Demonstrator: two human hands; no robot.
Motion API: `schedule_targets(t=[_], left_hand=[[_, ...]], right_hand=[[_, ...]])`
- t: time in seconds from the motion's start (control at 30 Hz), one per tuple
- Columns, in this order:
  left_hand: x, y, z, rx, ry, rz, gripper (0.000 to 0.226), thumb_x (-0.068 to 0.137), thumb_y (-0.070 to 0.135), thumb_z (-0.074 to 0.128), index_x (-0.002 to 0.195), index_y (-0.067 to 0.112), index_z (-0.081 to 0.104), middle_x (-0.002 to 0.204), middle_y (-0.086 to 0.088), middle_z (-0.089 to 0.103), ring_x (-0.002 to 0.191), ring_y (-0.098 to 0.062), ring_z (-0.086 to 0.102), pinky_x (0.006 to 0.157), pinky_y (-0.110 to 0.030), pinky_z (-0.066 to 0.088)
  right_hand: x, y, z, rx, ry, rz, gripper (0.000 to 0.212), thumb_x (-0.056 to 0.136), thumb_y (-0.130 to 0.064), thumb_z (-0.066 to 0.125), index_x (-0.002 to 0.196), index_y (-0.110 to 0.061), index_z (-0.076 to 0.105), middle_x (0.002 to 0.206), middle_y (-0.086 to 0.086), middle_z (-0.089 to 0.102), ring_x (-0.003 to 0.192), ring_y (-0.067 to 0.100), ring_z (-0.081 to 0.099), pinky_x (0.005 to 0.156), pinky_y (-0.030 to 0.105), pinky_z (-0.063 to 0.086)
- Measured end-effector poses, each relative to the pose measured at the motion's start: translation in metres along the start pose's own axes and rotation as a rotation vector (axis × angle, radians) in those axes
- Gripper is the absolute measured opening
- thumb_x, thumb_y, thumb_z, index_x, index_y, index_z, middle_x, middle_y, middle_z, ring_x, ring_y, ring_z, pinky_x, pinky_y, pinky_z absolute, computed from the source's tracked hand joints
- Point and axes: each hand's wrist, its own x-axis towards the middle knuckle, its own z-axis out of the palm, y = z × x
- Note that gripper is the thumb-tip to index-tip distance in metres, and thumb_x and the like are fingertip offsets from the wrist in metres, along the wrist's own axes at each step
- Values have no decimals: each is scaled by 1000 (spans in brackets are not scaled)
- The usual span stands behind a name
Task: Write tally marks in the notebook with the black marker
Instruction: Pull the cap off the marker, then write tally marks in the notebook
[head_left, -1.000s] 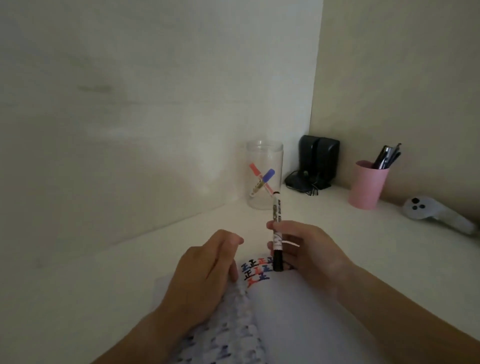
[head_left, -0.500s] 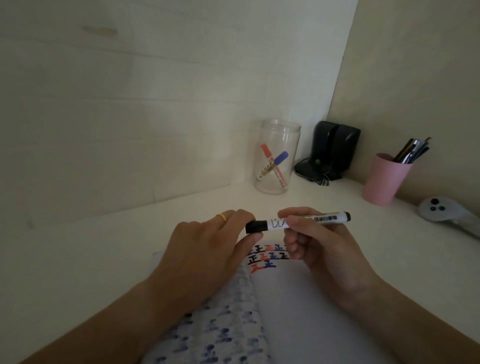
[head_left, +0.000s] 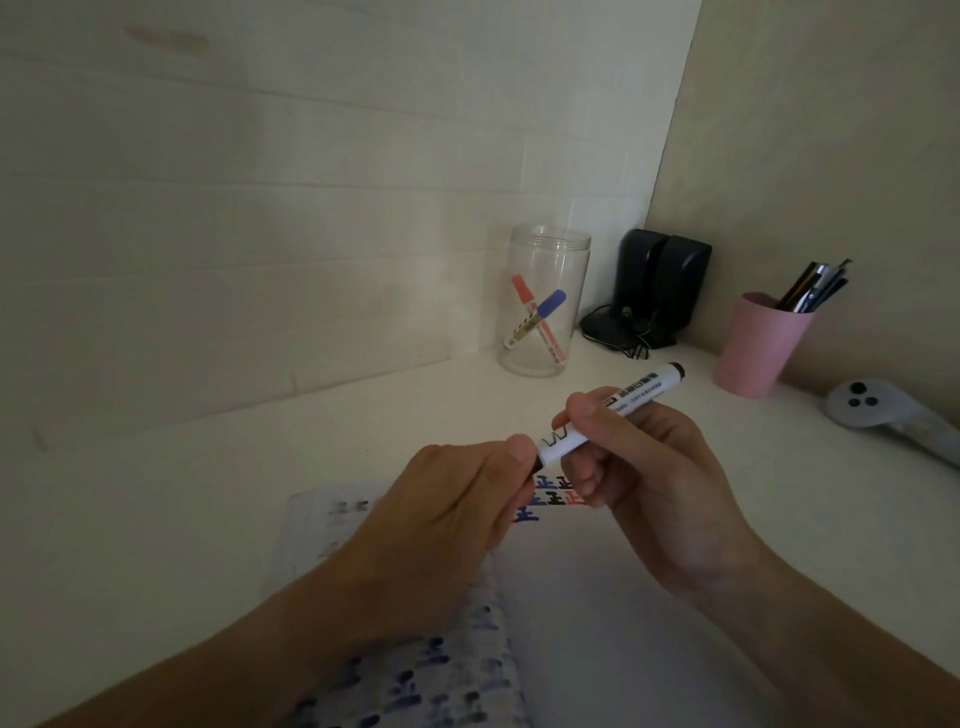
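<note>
The black marker (head_left: 613, 418) is now held tilted over the top of the open notebook (head_left: 597, 597), its rear end raised toward the pink cup (head_left: 756, 345). Half a second earlier it was held nearly level between the hands, and a second ago it was stood upright in the right hand alone, cap end down on the page. The barrel is gripped by the right hand (head_left: 654, 483), whose fingers are curled closed around its middle. The cap end is pinched by the left hand (head_left: 441, 509), thumb and fingers closed on it so that the cap itself is mostly hidden; whether it has come free yet cannot be told.

The shift from one-handed holding to a two-handed grip is judged to mean that the cap is being pulled off, so writing has not yet begun in this step. Rows of tally characters (head_left: 550, 493) in black, red and blue are seen at the top of the right page, just below the hands, with blank paper below them. The notebook lies flat on the white desk (head_left: 208, 519), and a clear jar (head_left: 545, 301) with a red and a blue marker stands well behind it.

Once the tip is bared, the marker will need turning tip-down in the right hand.
</note>
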Motion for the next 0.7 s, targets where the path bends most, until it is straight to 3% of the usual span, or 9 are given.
schedule_targets(t=[0.07, 0.1, 0.17, 0.2, 0.3, 0.37, 0.5, 0.6, 0.7], left_hand=[[-3, 1, -4, -239, -20, -146, 56, 103, 46, 33, 54, 22, 44, 41, 2, 43, 34, -2, 36, 41, -8, 28], [-6, 1, -9, -239, -5, -161, 55, 101, 52, 34, 53, 25, 44, 41, 3, 43, 33, -2, 36, 40, -9, 28], [-12, -5, -21, -4, 89, -54, 51, 100, 63, 30, 59, 35, 43, 47, 7, 42, 39, -7, 38, 44, -16, 31], [-13, -8, -25, 160, 122, 15, 45, 100, 61, 27, 63, 38, 40, 51, 7, 40, 45, -9, 39, 50, -18, 32], [-4, -20, -27, 489, 91, 133, 30, 101, 49, 25, 83, 38, 46, 71, 12, 49, 67, -10, 49, 67, -22, 36], [2, -27, -26, 621, -1, 176, 33, 102, 48, 29, 99, 29, 56, 92, 13, 59, 84, -10, 54, 78, -27, 42], [5, -39, -34, 553, -153, 147, 39, 100, 57, 36, 119, 35, 61, 130, 19, 63, 113, -2, 58, 97, -28, 47], [8, -44, -34, 492, -237, 167, 33, 100, 55, 43, 123, 39, 62, 128, 23, 65, 113, 3, 57, 98, -25, 47], [12, -52, -35, 465, -285, 172, 33, 100, 55, 44, 124, 41, 63, 123, 25, 67, 114, 5, 56, 97, -25, 48]], right_hand=[[5, -3, -9, 69, 71, 11, 25, 87, -22, 69, 64, -13, 72, 51, 2, 55, 47, 14, 45, 44, 22, 38], [8, -8, -17, 140, 175, 14, 27, 89, -20, 68, 62, -15, 72, 52, 0, 54, 48, 13, 44, 44, 21, 37], [14, -18, -39, 202, 395, -31, 30, 93, -18, 65, 64, -18, 72, 54, -1, 56, 49, 11, 47, 42, 18, 41], [14, -19, -43, 185, 423, -61, 26, 93, -19, 65, 68, -17, 71, 54, -1, 59, 49, 11, 50, 43, 18, 43], [12, -5, -31, 74, 302, -52, 17, 87, -21, 67, 86, -7, 76, 63, 7, 70, 54, 16, 63, 52, 22, 55], [11, 1, -24, 24, 302, -31, 16, 90, -16, 66, 94, -6, 78, 70, 12, 76, 61, 20, 70, 60, 25, 61], [14, -15, -30, -18, 490, -39, 11, 91, -9, 68, 85, -8, 78, 67, 8, 75, 61, 18, 69, 59, 24, 60], [13, -17, -22, -179, 406, 43, 4, 87, -8, 73, 84, -6, 75, 64, 7, 69, 57, 15, 61, 55, 25, 54], [5, -5, -15, -266, 298, 166, 7, 86, -4, 73, 81, -4, 77, 65, 11, 72, 58, 18, 66, 55, 26, 58]])
